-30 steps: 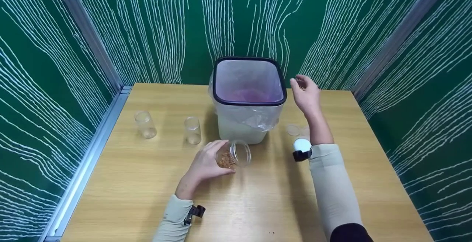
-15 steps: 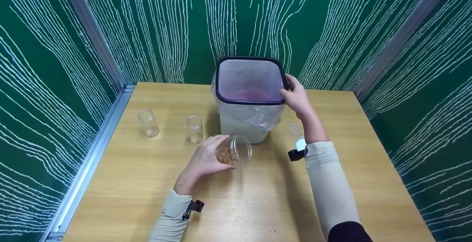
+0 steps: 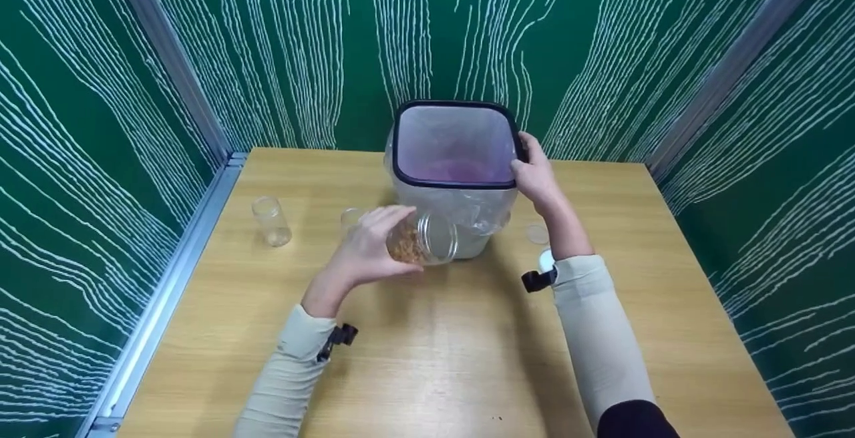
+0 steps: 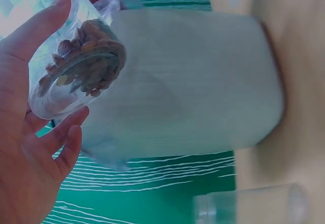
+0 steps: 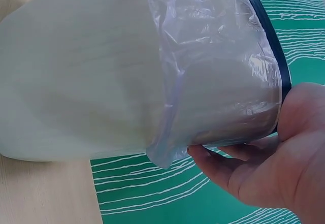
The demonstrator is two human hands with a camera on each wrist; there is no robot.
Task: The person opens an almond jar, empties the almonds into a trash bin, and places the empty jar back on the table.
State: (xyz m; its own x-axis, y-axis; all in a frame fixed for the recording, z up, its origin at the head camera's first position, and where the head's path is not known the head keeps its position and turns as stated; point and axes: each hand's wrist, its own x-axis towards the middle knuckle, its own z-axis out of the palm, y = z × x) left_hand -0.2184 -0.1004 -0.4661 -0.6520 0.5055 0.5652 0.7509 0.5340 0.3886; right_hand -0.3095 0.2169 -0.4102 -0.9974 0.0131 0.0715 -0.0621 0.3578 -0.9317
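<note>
My left hand [image 3: 364,251] holds a clear jar [image 3: 437,238] on its side, thumb and fingers around its body, with the mouth facing right. Small brown pieces [image 4: 84,56] lie inside the jar. It is raised in front of the pale waste bin [image 4: 193,82], below the level of the bin's black rim [image 3: 454,185]. A clear plastic liner [image 5: 223,56] is folded over the outside of the bin. My right hand [image 3: 538,177] grips the rim on the right side, thumb at the inner edge and fingers outside against the liner.
An upright clear jar [image 3: 272,224] stands at left on the wooden table [image 3: 441,371]. Another clear jar [image 4: 254,206] is mostly behind my left hand in the head view. Right of the bin lie a clear disc [image 3: 537,234] and a whitish disc [image 3: 546,260]. Green walls enclose the table.
My right hand has come left from beside the bin and taken hold of its rim. My left hand has lifted the tilted jar up and toward the bin.
</note>
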